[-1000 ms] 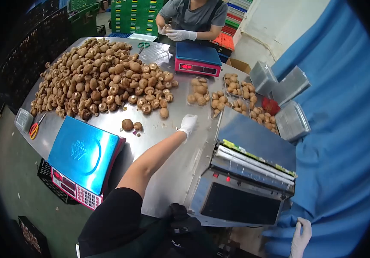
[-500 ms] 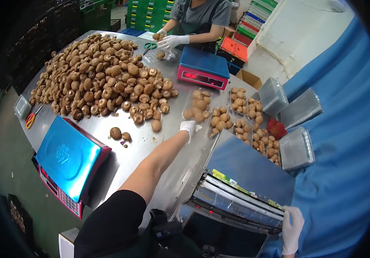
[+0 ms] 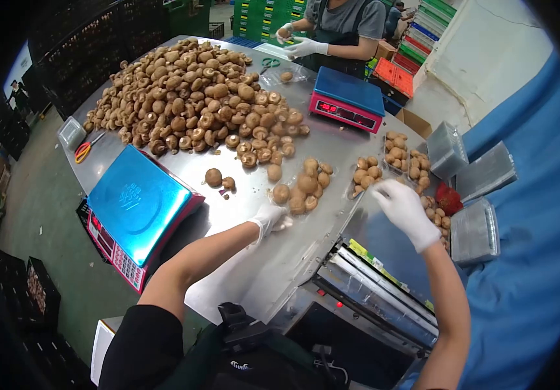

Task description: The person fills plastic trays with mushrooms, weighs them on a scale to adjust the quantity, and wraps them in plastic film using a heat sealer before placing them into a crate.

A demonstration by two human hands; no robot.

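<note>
Gloved in white, my left hand [image 3: 270, 220] is low over the metal table, fingers spread and empty, just below a clear tray of loose brown mushrooms [image 3: 306, 185]. My right hand [image 3: 402, 211], also gloved, hovers above the wrapping machine's flat top [image 3: 374, 227]. Its fingers are loosely extended and nothing shows in them. Just beyond its fingertips is a filled mushroom tray [image 3: 366, 174]; more filled trays [image 3: 396, 151] stand behind. Two loose mushrooms [image 3: 213, 177] lie left of my left hand.
A large mushroom heap [image 3: 182, 97] covers the table's far left. Blue-topped scales stand at near left [image 3: 138, 201] and far right [image 3: 348, 91]. Empty clear trays [image 3: 475, 233] are stacked by the blue curtain. Across the table, a person [image 3: 342, 32] holds a mushroom.
My right hand has come up from the machine's front edge to near the filled trays. My left hand has drawn slightly back from the mushroom tray. The view has shifted, and the co-worker's hands have parted.
</note>
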